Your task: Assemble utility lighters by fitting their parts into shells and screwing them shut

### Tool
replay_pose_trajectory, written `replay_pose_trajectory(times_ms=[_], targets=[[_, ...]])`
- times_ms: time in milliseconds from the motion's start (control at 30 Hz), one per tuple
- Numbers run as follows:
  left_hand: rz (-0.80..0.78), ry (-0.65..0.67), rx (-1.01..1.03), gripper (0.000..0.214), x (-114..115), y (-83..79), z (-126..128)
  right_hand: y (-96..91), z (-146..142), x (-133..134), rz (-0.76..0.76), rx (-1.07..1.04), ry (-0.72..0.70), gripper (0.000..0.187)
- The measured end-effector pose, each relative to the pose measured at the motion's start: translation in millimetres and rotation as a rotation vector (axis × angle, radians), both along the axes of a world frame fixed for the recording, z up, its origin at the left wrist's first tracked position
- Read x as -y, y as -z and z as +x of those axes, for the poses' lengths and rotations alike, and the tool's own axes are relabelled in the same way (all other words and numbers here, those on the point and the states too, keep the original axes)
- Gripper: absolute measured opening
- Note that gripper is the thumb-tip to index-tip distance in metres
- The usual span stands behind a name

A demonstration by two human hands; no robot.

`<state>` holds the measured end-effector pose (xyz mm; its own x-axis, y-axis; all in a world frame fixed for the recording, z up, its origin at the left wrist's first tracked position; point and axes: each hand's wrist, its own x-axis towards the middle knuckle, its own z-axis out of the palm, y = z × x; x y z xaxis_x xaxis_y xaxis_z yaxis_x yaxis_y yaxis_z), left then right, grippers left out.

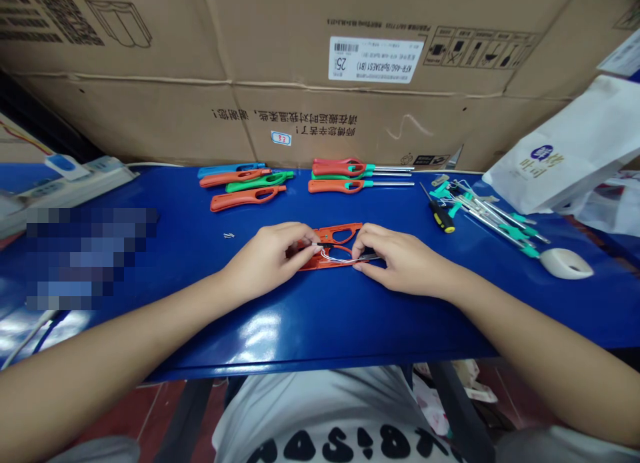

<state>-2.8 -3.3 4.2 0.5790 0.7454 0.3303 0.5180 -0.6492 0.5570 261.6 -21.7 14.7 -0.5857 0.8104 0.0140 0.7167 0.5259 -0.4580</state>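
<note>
Two orange lighter casing halves (341,237) lie opened on the table, one above the other, between my hands. My left hand (270,255) has its thumb and forefinger closed on a small black part (324,245) over the lower half. White wires (338,259) loop from this part toward the right. At the right end of the casing, my right hand (405,255) pinches the lighter's metal tube (371,257), where the wires run in. Fingers cover much of the black part and most of the tube.
Behind are several lighter handles (247,197) and lighters with metal tubes (345,186). A screwdriver (440,215), loose tube assemblies (493,216), a white mouse (566,263) and a white bag (575,143) stand right. Small screws (229,235) lie left; a cardboard box (280,103) walls the back.
</note>
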Motion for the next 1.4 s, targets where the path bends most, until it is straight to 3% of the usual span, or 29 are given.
replay_pose_trajectory(times_ms=[500, 667, 933, 1133, 1300, 1400], targets=[[-0.055, -0.014, 0.0, 0.016, -2, 3.2, 0, 3.0, -2, -1, -0.027, -0.033, 0.043, 0.008], [-0.073, -0.004, -0.009, 0.016, -2, 4.3, 1, 6.2, -4, 0, 0.04, -0.003, 0.046, 0.013], [-0.07, 0.012, -0.017, 0.017, -2, 2.9, 0, 4.3, -3, 0, 0.171, 0.051, -0.096, 0.014], [-0.075, 0.003, -0.027, 0.016, -3, 2.6, -2, 6.6, 5, -9, 0.105, -0.167, -0.085, 0.008], [-0.075, 0.014, -0.026, 0.018, -4, 1.8, -2, 6.6, 13, -15, -0.003, -0.268, -0.22, 0.005], [-0.072, 0.018, -0.027, 0.018, -4, 2.4, -3, 2.9, 15, -16, -0.038, -0.242, -0.218, 0.019]])
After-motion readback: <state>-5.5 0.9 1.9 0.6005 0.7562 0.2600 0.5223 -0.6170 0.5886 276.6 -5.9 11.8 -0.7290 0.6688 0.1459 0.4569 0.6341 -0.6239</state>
